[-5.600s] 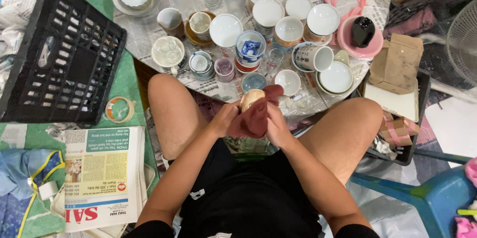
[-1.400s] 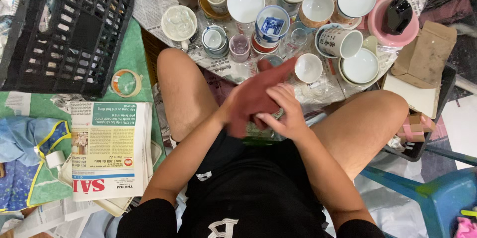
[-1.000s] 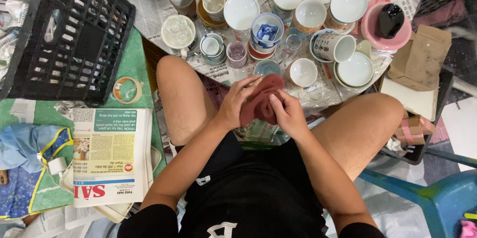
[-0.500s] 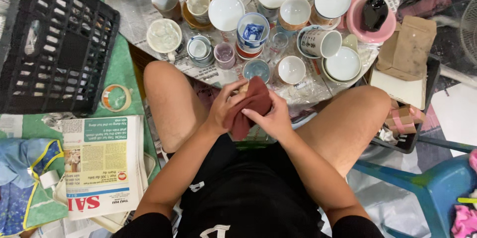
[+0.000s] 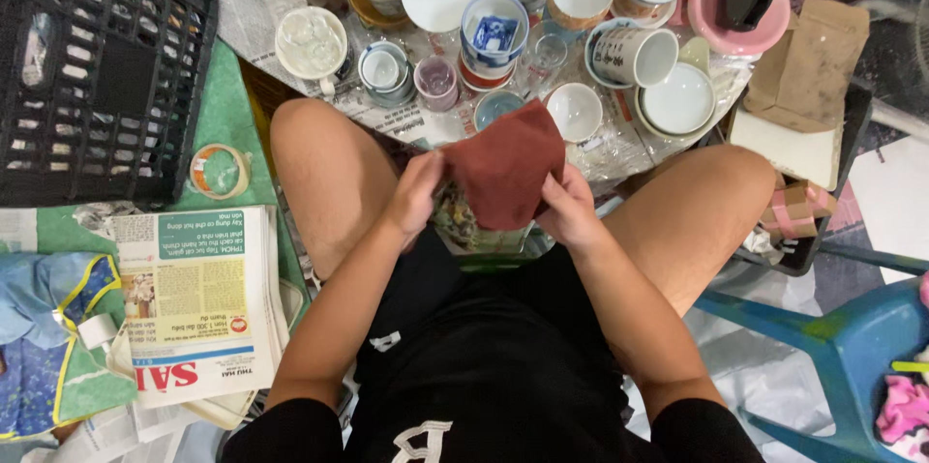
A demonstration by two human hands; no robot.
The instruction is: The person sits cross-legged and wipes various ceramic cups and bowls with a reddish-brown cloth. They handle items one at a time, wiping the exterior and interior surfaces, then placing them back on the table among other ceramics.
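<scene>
Head view, left hand [image 5: 414,194] and right hand [image 5: 568,211] gripping red cloth [image 5: 505,165] between knees

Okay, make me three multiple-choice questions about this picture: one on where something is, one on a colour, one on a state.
1. Where is the black crate? A beside the left knee B on the blue chair C under the cups
2. What colour is the cloth? A white B reddish brown C green
3. How is the cloth held? A lying loose B by one hand C by both hands

A: it sits by the left leg.
B: the cloth shows reddish brown.
C: left hand and right hand both grip it.
</scene>
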